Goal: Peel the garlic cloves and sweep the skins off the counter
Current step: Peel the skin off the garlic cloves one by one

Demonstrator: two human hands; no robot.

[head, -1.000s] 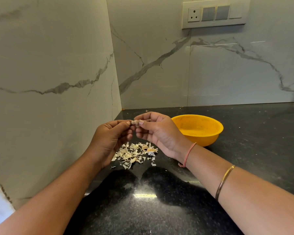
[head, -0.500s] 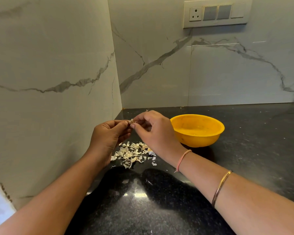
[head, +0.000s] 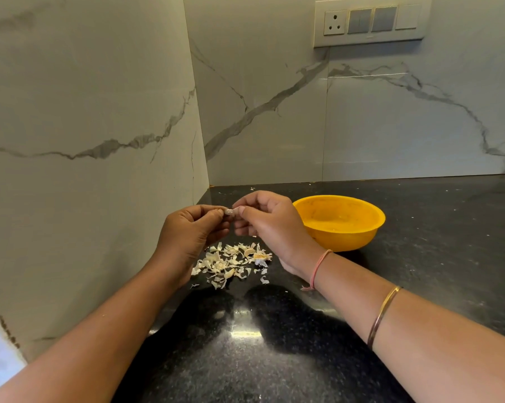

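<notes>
Pinching a small garlic clove (head: 230, 211) from both ends, seen from the head view. Left hand (head: 190, 228) on the clove's left end, grip closed tight with thumb and forefinger on it, other fingers folded towards the palm. Right hand (head: 271, 225) on the right end, grip likewise closed, thumb and forefinger tips nipping the clove, other fingers curled loosely beneath. Held in the air over the black speckled surface (head: 434, 257), towards the far left corner. Too small to judge for skin left on it.

Directly below and slightly nearer, a loose heap of pale papery skins (head: 230, 264) lying on the surface, spread between the two wrists, with a few stray flakes at its near edge. Just right of the right hand, a yellow bowl (head: 347, 239) standing upright on the surface, left rim partly hidden by the knuckles.

On the right wrist, a thin pink thread band (head: 318, 267); further down the forearm, a slim gold bangle (head: 383, 315). Behind and to the left, white marble walls (head: 85, 112) with grey veins, meeting at the corner. High on the far wall, a switch plate (head: 370, 23) with one socket. Nearer, a bright glare on the polished surface between the forearms.
</notes>
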